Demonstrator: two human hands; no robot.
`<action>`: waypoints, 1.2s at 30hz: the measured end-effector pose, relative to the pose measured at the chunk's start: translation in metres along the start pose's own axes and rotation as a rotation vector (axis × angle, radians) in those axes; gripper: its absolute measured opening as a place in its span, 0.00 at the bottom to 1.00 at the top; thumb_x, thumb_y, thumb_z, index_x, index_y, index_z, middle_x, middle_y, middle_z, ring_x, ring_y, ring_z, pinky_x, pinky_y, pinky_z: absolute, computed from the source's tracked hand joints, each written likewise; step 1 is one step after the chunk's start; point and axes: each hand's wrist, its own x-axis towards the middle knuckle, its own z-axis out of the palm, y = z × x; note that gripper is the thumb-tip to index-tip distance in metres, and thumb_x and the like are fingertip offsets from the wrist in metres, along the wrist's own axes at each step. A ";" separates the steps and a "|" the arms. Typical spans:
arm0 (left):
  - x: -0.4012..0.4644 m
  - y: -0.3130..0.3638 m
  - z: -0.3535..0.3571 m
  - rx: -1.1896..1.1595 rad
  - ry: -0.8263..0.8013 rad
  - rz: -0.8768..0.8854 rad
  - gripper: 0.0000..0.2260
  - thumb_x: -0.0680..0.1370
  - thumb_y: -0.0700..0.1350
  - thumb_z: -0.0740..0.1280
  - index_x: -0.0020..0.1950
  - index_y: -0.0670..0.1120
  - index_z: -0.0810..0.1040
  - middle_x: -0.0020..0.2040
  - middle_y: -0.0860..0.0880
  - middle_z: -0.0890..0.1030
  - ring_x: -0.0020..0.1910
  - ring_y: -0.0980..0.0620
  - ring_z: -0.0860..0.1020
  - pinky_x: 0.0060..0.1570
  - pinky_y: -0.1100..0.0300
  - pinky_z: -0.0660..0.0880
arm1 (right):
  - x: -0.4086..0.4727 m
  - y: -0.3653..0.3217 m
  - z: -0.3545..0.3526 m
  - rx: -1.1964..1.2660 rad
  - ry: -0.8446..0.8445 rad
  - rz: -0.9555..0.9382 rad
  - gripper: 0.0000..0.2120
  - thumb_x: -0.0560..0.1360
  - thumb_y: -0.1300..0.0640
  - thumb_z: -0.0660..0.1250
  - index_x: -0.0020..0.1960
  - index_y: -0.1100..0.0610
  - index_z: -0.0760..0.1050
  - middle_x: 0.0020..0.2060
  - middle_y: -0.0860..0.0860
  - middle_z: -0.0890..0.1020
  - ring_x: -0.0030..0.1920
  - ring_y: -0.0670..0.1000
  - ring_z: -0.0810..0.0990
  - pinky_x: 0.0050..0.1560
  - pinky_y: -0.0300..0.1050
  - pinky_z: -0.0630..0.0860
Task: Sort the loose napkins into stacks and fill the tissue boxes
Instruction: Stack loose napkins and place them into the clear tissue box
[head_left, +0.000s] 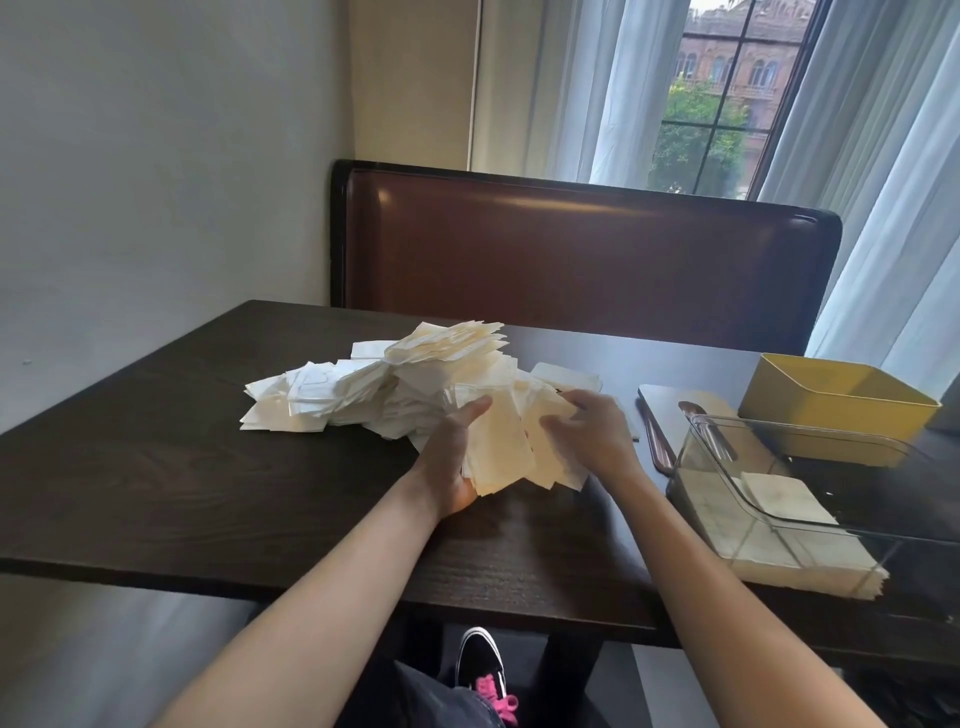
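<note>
At frame centre the left hand (451, 457) is gripping a napkin bundle (498, 452) while the right hand (589, 434), fingers curled, is squaring it, likely next for the clear box (810, 499) at right.

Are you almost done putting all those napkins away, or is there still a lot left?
Not nearly. Done: a flat stack of cream napkins lies under the clear plastic box, with one napkin inside it. In hand: the left hand holds a small bundle of napkins while the right hand reaches into the pile. Left: the big loose heap of white napkins on the dark wooden table, and the yellow box looks empty.
</note>
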 end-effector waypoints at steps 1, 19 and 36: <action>0.001 0.000 0.000 0.001 -0.002 0.015 0.20 0.82 0.52 0.64 0.71 0.44 0.74 0.48 0.45 0.84 0.48 0.45 0.83 0.51 0.48 0.80 | -0.001 0.000 -0.003 0.030 0.059 -0.018 0.11 0.72 0.58 0.73 0.53 0.58 0.84 0.44 0.50 0.84 0.45 0.51 0.81 0.41 0.38 0.74; -0.005 -0.002 0.001 -0.160 -0.180 0.009 0.30 0.80 0.67 0.52 0.63 0.49 0.83 0.61 0.38 0.82 0.56 0.36 0.82 0.54 0.39 0.80 | -0.025 -0.057 -0.032 0.474 -0.113 -0.199 0.03 0.76 0.62 0.71 0.47 0.58 0.84 0.39 0.51 0.84 0.38 0.46 0.81 0.39 0.38 0.77; -0.006 0.001 0.000 0.054 -0.174 -0.060 0.23 0.77 0.49 0.66 0.70 0.41 0.75 0.62 0.36 0.77 0.57 0.38 0.78 0.64 0.41 0.72 | -0.020 -0.038 -0.024 0.179 0.048 -0.184 0.07 0.71 0.61 0.76 0.48 0.53 0.85 0.42 0.48 0.85 0.42 0.47 0.83 0.44 0.40 0.80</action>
